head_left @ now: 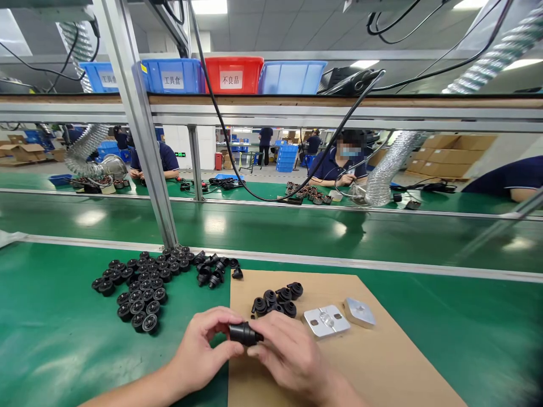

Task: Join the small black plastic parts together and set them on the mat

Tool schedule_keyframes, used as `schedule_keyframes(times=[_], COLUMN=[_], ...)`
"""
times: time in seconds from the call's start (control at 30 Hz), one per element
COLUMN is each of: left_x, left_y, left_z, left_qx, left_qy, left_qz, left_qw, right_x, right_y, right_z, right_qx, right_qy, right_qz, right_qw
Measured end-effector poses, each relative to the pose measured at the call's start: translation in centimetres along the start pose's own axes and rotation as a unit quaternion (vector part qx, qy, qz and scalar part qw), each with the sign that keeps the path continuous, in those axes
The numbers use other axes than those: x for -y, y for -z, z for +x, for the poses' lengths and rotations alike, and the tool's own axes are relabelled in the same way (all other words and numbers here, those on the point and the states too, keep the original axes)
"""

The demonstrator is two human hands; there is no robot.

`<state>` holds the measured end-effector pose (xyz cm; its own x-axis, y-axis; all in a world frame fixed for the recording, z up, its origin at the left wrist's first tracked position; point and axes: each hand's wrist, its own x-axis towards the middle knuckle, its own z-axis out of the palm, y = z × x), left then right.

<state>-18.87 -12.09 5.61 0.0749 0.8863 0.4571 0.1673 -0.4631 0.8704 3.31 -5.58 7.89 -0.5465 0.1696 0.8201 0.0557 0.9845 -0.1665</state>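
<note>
1. The green mat (pixel 55 339) covers the bench, and everything below is placed relative to the cardboard sheet lying on it.
2. The cardboard sheet (pixel 382 362) lies flat on the mat, reaching from mid-bench to the near edge.
3. A metal post (pixel 139 130) rises from the mat beyond the sheet's far left corner.
4. A big cluster of black parts (pixel 139 288) sits on the mat left of the sheet; looser ones lie close to its far left corner.
5. The left hand (pixel 199 353) hovers over the sheet's left edge, thumb and fingers pinched on the left end of a black part.
6. The right hand (pixel 292 356) is over the sheet, just beside the left, fingertips closed on the same part's right end.
7. A metal plate (pixel 326 322) lies on the sheet, right of the hands.
8. A small heap of black parts (pixel 275 299) rests on the sheet, beyond the hands.
9. A metal block (pixel 360 312) lies on the sheet just right of the plate.
10. The black part (pixel 244 333) is held between both hands, above the sheet's left side.
</note>
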Motion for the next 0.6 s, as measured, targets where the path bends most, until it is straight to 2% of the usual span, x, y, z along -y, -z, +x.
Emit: schedule_keyframes(times=[0.1, 0.17, 0.27, 0.33, 0.4, 0.53, 0.6], left_x=[-0.3, -0.5, -0.6, -0.6, -0.5, -0.3, -0.2], left_y=[0.0, 0.1, 0.3, 0.3, 0.3, 0.1, 0.0], left_z=[0.0, 0.1, 0.0, 0.0, 0.1, 0.3, 0.4], left_qx=[-0.030, -0.031, 0.004, 0.011, -0.008, -0.049, -0.051], left_qy=[-0.132, -0.185, -0.240, -0.248, -0.228, -0.155, -0.146], left_qz=[0.082, 0.126, 0.163, 0.164, 0.156, 0.112, 0.100], left_qw=[0.987, 0.974, 0.957, 0.955, 0.961, 0.980, 0.983], right_x=[0.4, 0.7, 1.1, 1.1, 1.0, 0.0, -0.3], right_y=[-0.5, -0.7, -0.9, -0.8, -0.4, 0.8, 0.9], right_z=[-0.1, -0.3, -0.7, -0.8, -0.9, -0.6, -0.4], right_qx=[0.006, 0.029, 0.073, 0.093, 0.079, 0.061, 0.070], right_qy=[-0.072, -0.097, -0.161, -0.209, -0.218, -0.128, -0.072], right_qz=[0.033, 0.033, 0.058, 0.093, 0.110, 0.044, -0.002], right_qw=[0.997, 0.994, 0.983, 0.969, 0.967, 0.989, 0.995])
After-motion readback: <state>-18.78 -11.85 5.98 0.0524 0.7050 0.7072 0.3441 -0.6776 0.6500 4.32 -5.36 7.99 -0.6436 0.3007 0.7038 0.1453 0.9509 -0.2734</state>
